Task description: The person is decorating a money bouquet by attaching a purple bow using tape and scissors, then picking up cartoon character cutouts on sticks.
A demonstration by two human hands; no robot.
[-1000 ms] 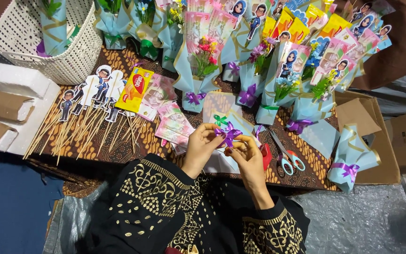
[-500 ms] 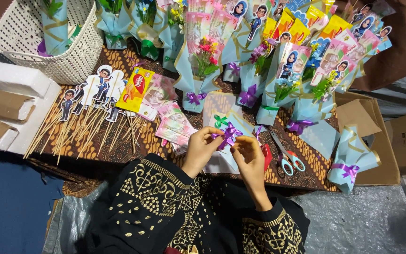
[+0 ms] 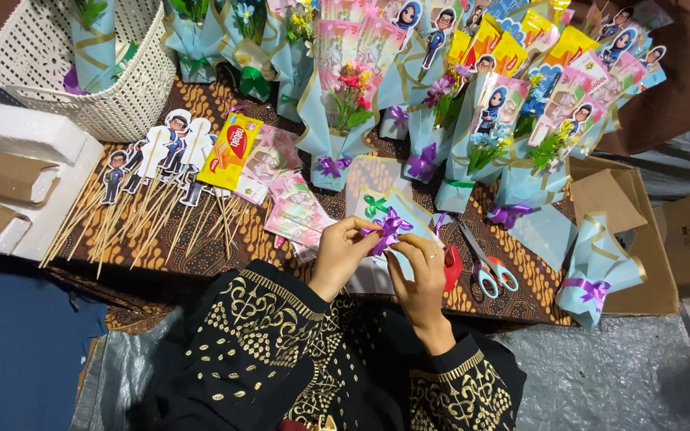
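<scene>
White foam: blocks stacked at the far left edge, beside brown cardboard pieces.
Basket: white woven plastic, top left, holding a blue paper-wrapped cone.
Skewers: cartoon-figure cutouts on wooden sticks, fanned across the batik-patterned tabletop.
Snack packet: yellow, lying just right of the cutouts, next to pink paper notes.
Left hand: pinching one side of the purple ribbon bow between thumb and fingertips.
Purple ribbon bow: held just above the tabletop's near edge, between both hands, over a pale blue wrapped piece with a green bow.
Right hand: gripping the bow's other side, ring on one finger, fingers curled.
Scissors: blue and red handles, flat on the tabletop just right of the right hand.
Bouquets: blue paper cones with small flowers, notes and figure cutouts, ranked along the back.
Far right: one blue cone with purple bow resting on a cardboard box.
</scene>
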